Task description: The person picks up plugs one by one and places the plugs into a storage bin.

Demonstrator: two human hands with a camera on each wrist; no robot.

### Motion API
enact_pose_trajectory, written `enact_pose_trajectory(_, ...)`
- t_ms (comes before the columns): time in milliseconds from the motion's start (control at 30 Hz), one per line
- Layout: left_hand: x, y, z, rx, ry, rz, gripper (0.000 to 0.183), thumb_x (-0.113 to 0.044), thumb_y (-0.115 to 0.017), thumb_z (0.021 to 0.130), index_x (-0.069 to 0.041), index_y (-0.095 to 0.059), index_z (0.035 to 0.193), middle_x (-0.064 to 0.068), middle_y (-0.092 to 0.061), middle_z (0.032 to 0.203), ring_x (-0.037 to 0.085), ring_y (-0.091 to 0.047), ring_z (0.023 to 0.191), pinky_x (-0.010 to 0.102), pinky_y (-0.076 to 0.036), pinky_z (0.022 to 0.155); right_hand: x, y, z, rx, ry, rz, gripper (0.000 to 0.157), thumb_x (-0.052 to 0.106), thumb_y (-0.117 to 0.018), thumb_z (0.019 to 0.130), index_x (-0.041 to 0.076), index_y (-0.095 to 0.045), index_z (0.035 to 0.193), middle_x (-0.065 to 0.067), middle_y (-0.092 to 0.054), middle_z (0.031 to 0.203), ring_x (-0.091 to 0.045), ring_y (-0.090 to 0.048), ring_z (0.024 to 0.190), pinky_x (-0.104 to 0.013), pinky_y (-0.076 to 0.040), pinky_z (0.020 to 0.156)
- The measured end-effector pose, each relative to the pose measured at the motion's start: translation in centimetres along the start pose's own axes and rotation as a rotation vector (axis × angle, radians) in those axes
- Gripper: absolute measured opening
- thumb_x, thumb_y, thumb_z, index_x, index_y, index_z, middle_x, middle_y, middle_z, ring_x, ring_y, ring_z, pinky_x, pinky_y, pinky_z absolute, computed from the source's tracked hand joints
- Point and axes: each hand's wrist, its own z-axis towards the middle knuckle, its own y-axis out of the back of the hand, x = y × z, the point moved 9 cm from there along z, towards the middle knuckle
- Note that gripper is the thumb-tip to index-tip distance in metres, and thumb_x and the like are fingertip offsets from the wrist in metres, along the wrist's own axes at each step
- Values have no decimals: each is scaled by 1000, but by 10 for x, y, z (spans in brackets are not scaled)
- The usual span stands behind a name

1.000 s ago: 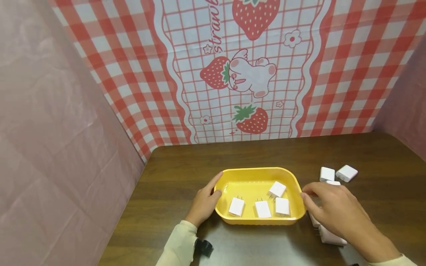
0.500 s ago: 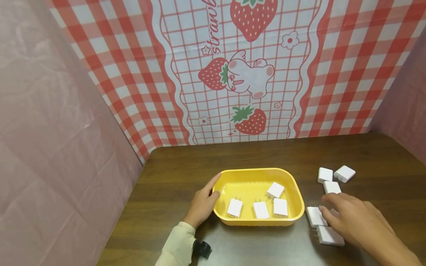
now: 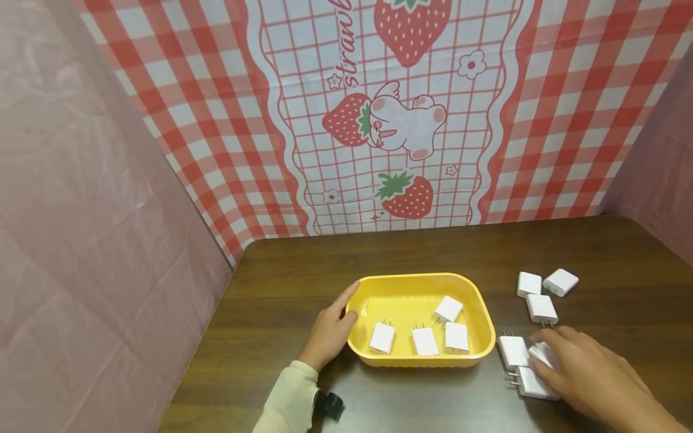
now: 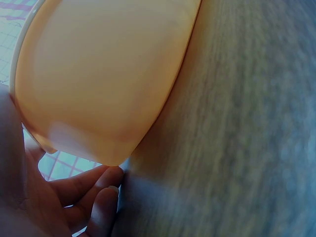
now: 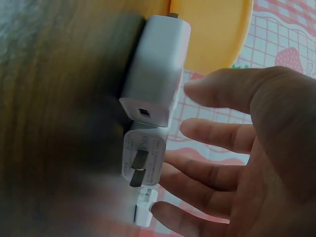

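My left hand (image 3: 329, 329) holds the left end of a yellow plastic tray (image 3: 421, 362), thumb at the rim. In the left wrist view, its fingertips (image 4: 106, 195) touch the tray's underside edge. Several white plug chargers lie in the tray, one charger (image 3: 382, 338) near its left side. Right of the tray, my right hand (image 3: 590, 370) reaches over loose chargers, with one charger (image 3: 543, 353) between thumb and index finger. The right wrist view shows these fingers spread, beside a charger (image 5: 144, 158) whose prongs face the camera; a firm grip is not visible.
Farther back on the brown wooden table (image 3: 303, 264) lie three more chargers, including a charger (image 3: 560, 282) at the far right. Two others, a charger (image 3: 513, 352) and a charger (image 3: 533, 385), lie close to the tray's right end. A checked strawberry cloth (image 3: 400, 120) hangs behind.
My right hand has left the tray's right end and moved right and down to the loose chargers. My left hand stays on the tray, whose contents look unchanged.
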Motion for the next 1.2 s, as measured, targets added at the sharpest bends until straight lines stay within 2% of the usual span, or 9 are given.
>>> enact_pose_trajectory(133,-1,0,0,1,2,-1,56,-27,-51,98,-51,-42,148,-7,-53,145,16,-55,119,48,-43,98,-5,-4,0,24,-18,-9,32,31,-78,84,11,-71,108,-16,-66,102,-40,-63,92,-61,-49,62)
enact_pose_trajectory(367,0,-1,0,2,-5,-7,56,-26,-50,98,-48,-43,149,-6,-53,145,18,-55,121,49,-43,98,-19,-14,0,153,-96,-10,41,38,-76,85,10,-69,115,-20,-67,107,-43,-63,95,-63,-48,59)
enact_pose_trajectory(600,-1,0,0,0,-8,-12,56,-27,-50,98,-51,-43,148,-6,-54,144,17,-56,119,49,-43,97,-25,-17,5,181,-124,-3,47,42,-76,84,8,-67,116,-19,-67,103,-41,-64,91,-61,-47,58)
enact_pose_trajectory(833,0,0,0,1,-7,-12,56,-27,-50,98,-52,-42,147,-7,-54,144,16,-55,120,49,-43,98,-27,-18,7,172,-118,-11,48,42,-76,84,8,-67,116,-19,-66,102,-42,-64,91,-61,-47,58)
enact_pose_trajectory(967,-1,1,1,-1,-8,-11,56,-27,-50,98,-52,-43,147,-7,-54,144,17,-55,121,50,-42,99,-28,-20,8,198,-117,-37,49,44,-74,86,9,-68,119,-18,-65,102,-41,-64,91,-60,-48,58)
enact_pose_trajectory(1100,-1,1,1,-3,-4,-8,56,-27,-51,98,-52,-43,147,-6,-54,144,17,-56,119,49,-43,98,-25,-18,6,165,-89,-44,45,41,-74,86,11,-70,118,-15,-66,99,-39,-64,88,-59,-47,56)
enact_pose_trajectory(1200,0,1,0,-2,-2,0,56,-27,-51,98,-51,-43,148,-6,-54,144,17,-56,117,48,-43,97,-23,-11,5,109,-74,-37,38,38,-76,85,12,-71,113,-13,-67,96,-37,-65,86,-58,-46,54)
